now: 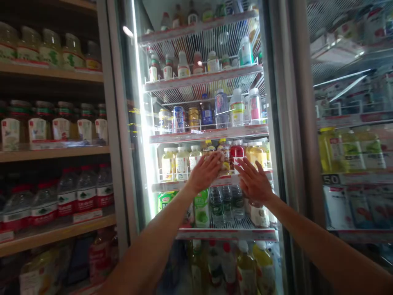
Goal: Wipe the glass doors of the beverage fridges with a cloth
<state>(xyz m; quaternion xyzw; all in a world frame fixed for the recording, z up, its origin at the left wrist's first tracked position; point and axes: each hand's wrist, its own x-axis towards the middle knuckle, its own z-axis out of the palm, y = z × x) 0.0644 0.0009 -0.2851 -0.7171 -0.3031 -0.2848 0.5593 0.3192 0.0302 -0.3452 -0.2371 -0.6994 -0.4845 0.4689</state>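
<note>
Your left hand [206,170] is open, fingers extended close together, with its back toward you; its fingertips blur, so you cannot tell whether they touch anything. Your right hand [254,182] is open too, its fingers partly spread, and no grip shows. Both reach toward shelf 4 [172,187] from the top of the lit cooler. From your view, the 2 yellow-capped bottles [226,150] stand just behind your left fingertips, and the red bottle [237,149] is beside them, behind your right fingertips. Clear bottles [227,200] stand on the shelf below, between your forearms.
</note>
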